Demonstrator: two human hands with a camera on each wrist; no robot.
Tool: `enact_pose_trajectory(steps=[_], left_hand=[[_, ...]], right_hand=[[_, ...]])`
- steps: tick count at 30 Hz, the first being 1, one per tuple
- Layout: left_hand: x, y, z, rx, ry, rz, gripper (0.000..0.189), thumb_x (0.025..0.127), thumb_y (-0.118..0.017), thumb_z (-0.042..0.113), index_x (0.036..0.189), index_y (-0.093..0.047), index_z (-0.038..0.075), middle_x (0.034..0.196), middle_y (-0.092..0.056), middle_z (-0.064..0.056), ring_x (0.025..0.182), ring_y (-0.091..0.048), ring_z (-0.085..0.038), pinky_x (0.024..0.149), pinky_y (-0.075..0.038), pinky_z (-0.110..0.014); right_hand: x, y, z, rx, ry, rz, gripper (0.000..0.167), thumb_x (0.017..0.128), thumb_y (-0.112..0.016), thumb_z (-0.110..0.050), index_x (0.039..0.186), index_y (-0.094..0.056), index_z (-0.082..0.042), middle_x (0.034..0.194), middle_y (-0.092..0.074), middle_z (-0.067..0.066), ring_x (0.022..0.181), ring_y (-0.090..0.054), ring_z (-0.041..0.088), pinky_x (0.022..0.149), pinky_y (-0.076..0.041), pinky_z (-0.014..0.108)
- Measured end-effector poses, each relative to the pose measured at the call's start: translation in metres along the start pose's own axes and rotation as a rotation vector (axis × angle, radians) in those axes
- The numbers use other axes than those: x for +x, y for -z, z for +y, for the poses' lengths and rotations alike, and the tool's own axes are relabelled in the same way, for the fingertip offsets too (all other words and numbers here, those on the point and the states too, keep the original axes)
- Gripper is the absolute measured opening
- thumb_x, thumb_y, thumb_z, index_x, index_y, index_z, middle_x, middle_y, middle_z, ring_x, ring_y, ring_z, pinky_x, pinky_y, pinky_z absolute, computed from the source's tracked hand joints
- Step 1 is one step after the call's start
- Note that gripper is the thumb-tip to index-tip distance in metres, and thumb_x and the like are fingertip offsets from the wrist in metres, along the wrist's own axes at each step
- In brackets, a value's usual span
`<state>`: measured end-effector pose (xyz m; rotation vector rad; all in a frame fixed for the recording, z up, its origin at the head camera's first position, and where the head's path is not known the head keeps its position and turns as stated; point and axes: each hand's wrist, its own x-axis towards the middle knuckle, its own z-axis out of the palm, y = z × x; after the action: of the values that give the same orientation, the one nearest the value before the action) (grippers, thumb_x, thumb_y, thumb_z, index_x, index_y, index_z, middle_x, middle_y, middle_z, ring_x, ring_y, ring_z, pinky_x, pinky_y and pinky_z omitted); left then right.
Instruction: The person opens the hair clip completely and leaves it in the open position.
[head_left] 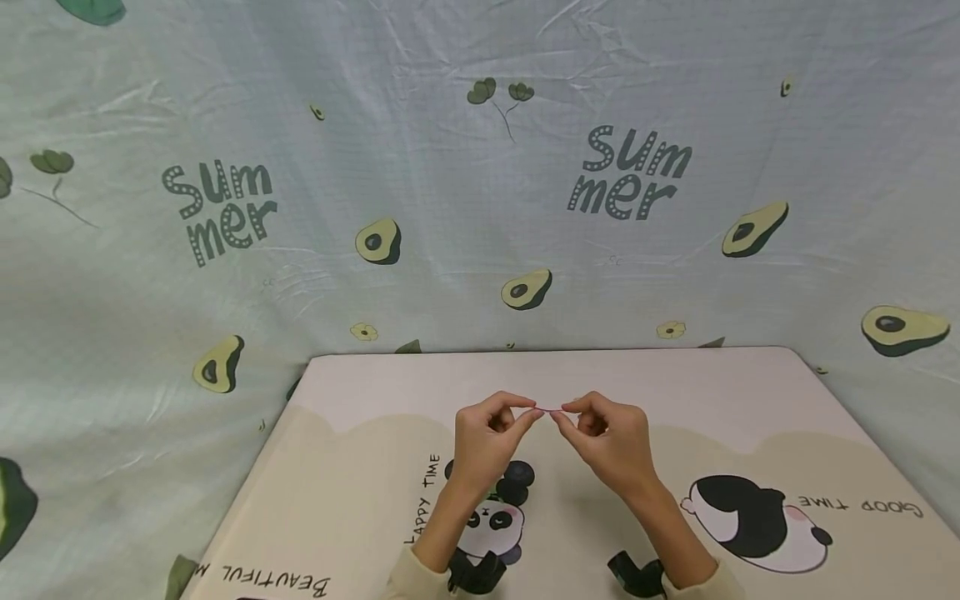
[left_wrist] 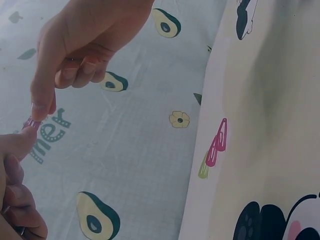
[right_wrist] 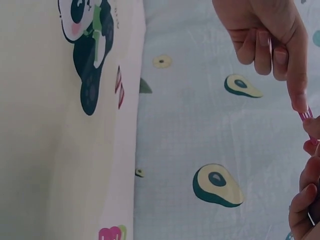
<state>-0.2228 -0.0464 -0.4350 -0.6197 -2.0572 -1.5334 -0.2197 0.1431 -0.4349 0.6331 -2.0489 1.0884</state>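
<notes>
Between my two hands is a small pink snap hair clip [head_left: 549, 410], held above the table. My left hand [head_left: 483, 437] pinches one end between thumb and forefinger. The other end is pinched the same way by my right hand [head_left: 617, 437]. Fingertips cover much of the clip [left_wrist: 31, 123] in the left wrist view. Near the table's far edge, pink hair clips [left_wrist: 212, 152] and a green hair clip [left_wrist: 203, 169] lie in an overlapping row. Two red hair clips [right_wrist: 121, 95] show near the panda print in the right wrist view.
The table [head_left: 750, 392] has a pale cover printed with a panda [head_left: 498, 527], a black-and-white animal [head_left: 757, 521] and lettering. Behind it hangs a pale blue-green cloth [head_left: 450, 183] with avocados and the word summer. Black straps [head_left: 480, 575] sit at the wrists.
</notes>
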Motion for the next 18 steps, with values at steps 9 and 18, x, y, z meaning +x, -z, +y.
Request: enact_pose_trajectory(steps=[9, 18], left_hand=[[-0.0004, -0.0012, -0.0043, 0.037, -0.064, 0.017, 0.01, 0.087, -0.082, 0.013, 0.094, -0.079, 0.006, 0.053, -0.046, -0.001, 0.048, -0.032, 0.003, 0.046, -0.028, -0.012], [-0.0014, -0.0038, -0.0061, 0.055, -0.12, 0.039, 0.008, 0.087, -0.082, 0.011, 0.093, -0.078, 0.007, 0.052, -0.045, 0.0, 0.049, -0.031, 0.005, 0.047, -0.026, -0.009]], right_hand=[[-0.0005, -0.0009, -0.0023, -0.045, 0.015, -0.001, 0.021, 0.069, -0.09, 0.003, 0.079, -0.074, -0.005, 0.053, -0.048, -0.01, 0.051, -0.035, -0.005, 0.046, -0.031, 0.012], [0.0001, -0.001, -0.0033, -0.037, 0.022, -0.004, 0.022, 0.069, -0.09, 0.005, 0.077, -0.073, -0.005, 0.052, -0.045, -0.011, 0.051, -0.033, -0.007, 0.045, -0.029, 0.011]])
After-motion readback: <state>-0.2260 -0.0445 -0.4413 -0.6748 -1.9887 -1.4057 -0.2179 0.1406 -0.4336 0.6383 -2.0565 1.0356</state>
